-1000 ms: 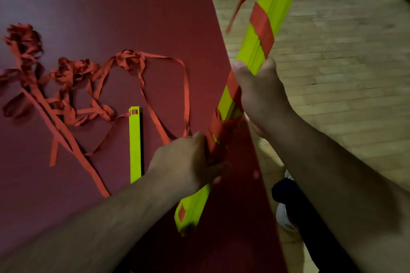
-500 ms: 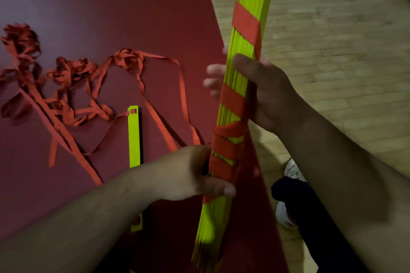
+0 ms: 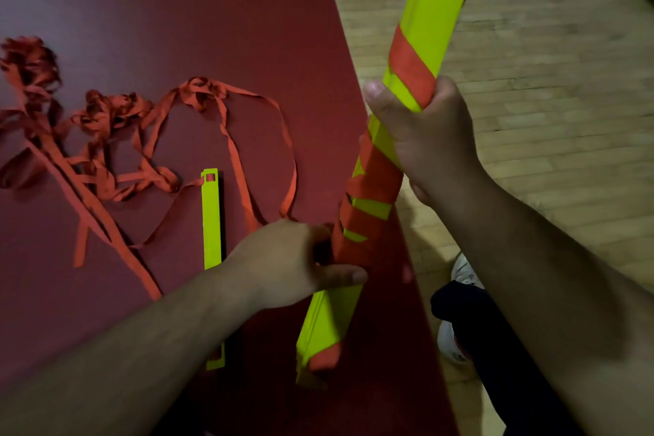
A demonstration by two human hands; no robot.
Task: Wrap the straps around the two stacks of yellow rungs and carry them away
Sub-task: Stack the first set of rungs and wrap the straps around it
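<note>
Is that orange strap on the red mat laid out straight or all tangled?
Tangled: the loose orange fabric strap lies in loops and knotted bunches on the dark red mat, beside a flat yellow rung.

You're working with one strapped stack of yellow rungs (image 3: 428,21), and I'm not managing to count the rungs packed inside it. One single loose rung (image 3: 211,219) is lying by itself on the one red mat (image 3: 212,11). The orange straps (image 3: 106,166) are sitting in a tangle, so no clean number is coming out of that; it could be one long length or several. Two hands are showing, your left hand (image 3: 283,262) and your right hand (image 3: 424,138), both gripping that one stack.
</note>
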